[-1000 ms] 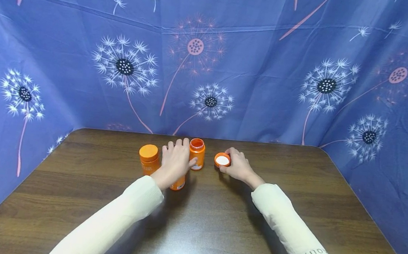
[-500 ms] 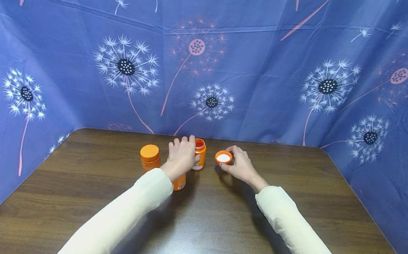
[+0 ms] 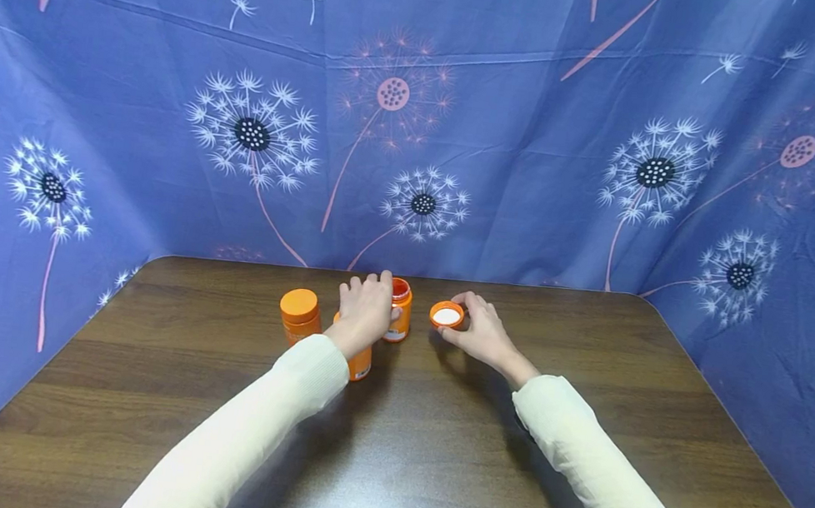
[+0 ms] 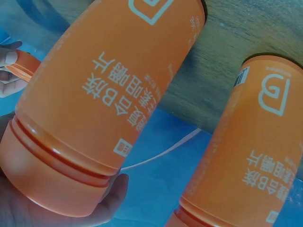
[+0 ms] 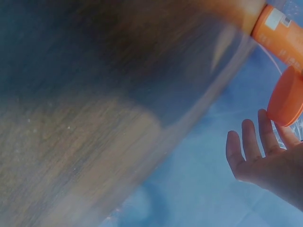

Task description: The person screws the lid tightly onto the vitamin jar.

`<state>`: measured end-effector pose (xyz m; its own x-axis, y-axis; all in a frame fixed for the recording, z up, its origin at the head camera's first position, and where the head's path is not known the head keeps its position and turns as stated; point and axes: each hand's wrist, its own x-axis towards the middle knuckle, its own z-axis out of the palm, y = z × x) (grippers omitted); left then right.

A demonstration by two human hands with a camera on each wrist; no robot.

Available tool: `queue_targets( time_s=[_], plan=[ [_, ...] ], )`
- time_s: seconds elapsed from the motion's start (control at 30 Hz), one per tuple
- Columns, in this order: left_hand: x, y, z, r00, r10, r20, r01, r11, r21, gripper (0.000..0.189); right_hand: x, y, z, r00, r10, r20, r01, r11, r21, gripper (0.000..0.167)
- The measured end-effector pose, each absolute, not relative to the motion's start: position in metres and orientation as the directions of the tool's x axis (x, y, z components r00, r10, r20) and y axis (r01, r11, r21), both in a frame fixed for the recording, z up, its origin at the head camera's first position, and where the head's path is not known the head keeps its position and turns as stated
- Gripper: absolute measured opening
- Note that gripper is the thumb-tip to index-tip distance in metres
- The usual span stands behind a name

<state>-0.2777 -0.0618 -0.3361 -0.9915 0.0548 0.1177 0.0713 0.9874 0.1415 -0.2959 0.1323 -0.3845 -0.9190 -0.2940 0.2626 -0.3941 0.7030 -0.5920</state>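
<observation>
Far-left jar: orange, cylindrical, plastic-looking jar with a matching orange lid (image 3: 299, 325). Lid's on, so I'd call this one untouched.
Middle jar: another orange lidded plastic-looking jar with white lettering (image 3: 360, 363), mostly behind the sleeve. The left wrist view shows its lid on too.
Left hand: it (image 3: 365, 309) reaches past the middle jar, thumb overlapping the front of the open one. Can't tell whether those fingers actually grip anything, too much is hidden.
Open jar: small orange cylindrical jar with a bare red-orange mouth (image 3: 400, 329), upright near the far edge of the brown wood-look bench (image 3: 433, 425). Lid's off, so that bit is done.
Loose lid: round orange lid, white inside facing the camera (image 3: 446, 315), well clear of the jar.
Right hand: it (image 3: 480, 333) has the loose lid pinched, other fingers spread in the wrist view.
What's left: my guess, settling where that lid goes. Can't say if it's coming or going.
Versus a second ago: left hand's a bit further right, covering more of the open jar; open jar looks put; loose lid's shifted only slightly.
</observation>
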Motion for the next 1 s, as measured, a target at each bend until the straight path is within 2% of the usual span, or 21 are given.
queue_targets(
  time_s=[0.5,1.0],
  plan=[
    [-0.272,-0.061,-0.340,-0.975,0.101,0.196,0.120,0.989,0.090,0.050,-0.289,0.132,-0.377,-0.918,-0.270,0.291,-0.395,0.683,-0.614,0.049],
    [-0.259,-0.059,-0.345,-0.950,0.159,0.269,0.179,0.982,0.053,0.051,-0.284,0.142,-0.377,-0.873,-0.287,0.393,-0.482,0.624,-0.615,0.049]
  ],
)
